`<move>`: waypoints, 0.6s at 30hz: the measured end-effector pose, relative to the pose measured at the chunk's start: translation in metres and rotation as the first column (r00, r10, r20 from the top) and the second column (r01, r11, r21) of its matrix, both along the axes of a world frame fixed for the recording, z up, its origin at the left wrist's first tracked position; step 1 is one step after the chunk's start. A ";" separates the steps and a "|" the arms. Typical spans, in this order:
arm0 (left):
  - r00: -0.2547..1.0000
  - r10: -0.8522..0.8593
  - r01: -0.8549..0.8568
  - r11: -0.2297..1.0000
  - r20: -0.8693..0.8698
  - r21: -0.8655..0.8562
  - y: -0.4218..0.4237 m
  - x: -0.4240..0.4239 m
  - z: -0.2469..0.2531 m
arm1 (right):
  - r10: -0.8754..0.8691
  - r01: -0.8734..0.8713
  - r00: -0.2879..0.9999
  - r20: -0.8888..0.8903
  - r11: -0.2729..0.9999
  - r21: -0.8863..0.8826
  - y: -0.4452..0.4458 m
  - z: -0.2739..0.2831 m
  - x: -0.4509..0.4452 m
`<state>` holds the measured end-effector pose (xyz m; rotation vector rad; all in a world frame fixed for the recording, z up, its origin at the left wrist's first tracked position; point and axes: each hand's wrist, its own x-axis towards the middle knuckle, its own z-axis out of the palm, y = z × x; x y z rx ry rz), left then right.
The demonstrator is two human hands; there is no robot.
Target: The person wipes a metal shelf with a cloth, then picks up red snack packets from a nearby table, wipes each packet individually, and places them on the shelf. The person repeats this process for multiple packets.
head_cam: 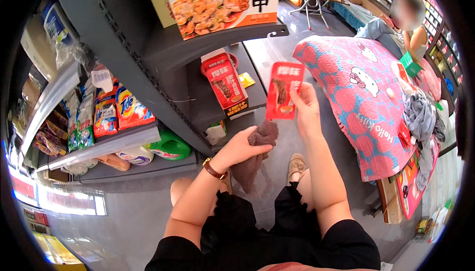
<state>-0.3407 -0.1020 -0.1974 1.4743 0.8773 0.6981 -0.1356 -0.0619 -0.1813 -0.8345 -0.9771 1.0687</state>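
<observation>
A brown cloth (249, 167) hangs from my left hand (243, 146), bunched between thumb and fingers. Between the thumb and fingers of my right hand (307, 104) is a flat red food packet (282, 93) with a picture on its front, held upright above the cloth. Left of the packet, a red and black box (225, 85) of similar packets stands on a dark shelf, with a small yellow packet (246, 80) beside it. Part of a round red container (233, 62) shows behind the box.
A carton with a food picture (219, 9) sits on the shelf above. Tide detergent bags (131, 106) and a green bottle (170, 145) occupy shelves at left. At right, a pink and blue quilted cover (345, 96) drapes a table bearing clothes (421, 113). A person (412, 37) sits beyond it.
</observation>
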 end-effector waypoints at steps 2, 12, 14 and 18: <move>0.988 0.012 0.008 0.991 -0.151 0.135 -0.007 -0.009 0.005 | -0.044 0.038 0.998 0.045 0.990 0.134 0.015 -0.003 -0.006; 0.987 0.034 0.005 0.970 -0.156 0.242 -0.008 -0.023 0.013 | 0.134 -0.164 0.861 0.491 0.986 0.018 0.075 0.010 -0.101; 0.987 0.018 0.019 0.974 -0.160 0.224 -0.007 -0.025 0.018 | -0.223 -0.027 0.602 0.767 0.954 0.299 0.096 -0.022 -0.098; 0.977 0.042 0.011 0.969 -0.207 0.245 -0.006 -0.029 0.015 | -0.365 0.005 0.339 0.867 0.922 0.386 0.097 -0.035 -0.108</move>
